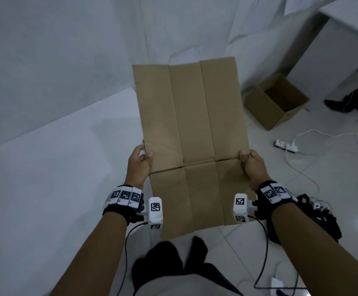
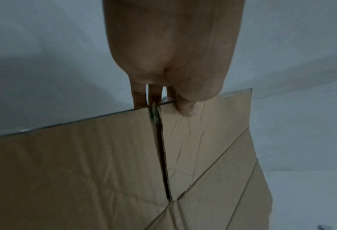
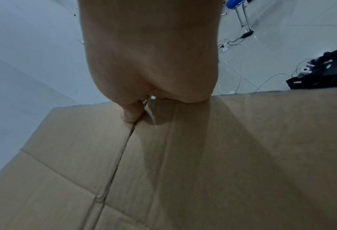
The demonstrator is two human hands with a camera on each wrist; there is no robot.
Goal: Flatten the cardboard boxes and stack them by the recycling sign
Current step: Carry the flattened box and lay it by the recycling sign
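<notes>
Between the left hand (image 1: 140, 161) and right hand (image 1: 251, 165), each pinching a side edge, the flattened box (image 1: 192, 133) stretches lengthwise away from the person.

Flat box (image 1: 192, 133) held in front of person, above floor (image 1: 46, 189), long axis running away from body. Left hand (image 1: 138, 165) on its left edge, right hand (image 1: 251, 165) on right edge, both at cross crease. Open box (image 1: 277, 101) on floor, beyond and right of flat box. Power strip (image 1: 285, 145) nearer, right. Bag (image 1: 314, 218) right of right wrist. Feet (image 1: 173, 259) below near edge.
</notes>
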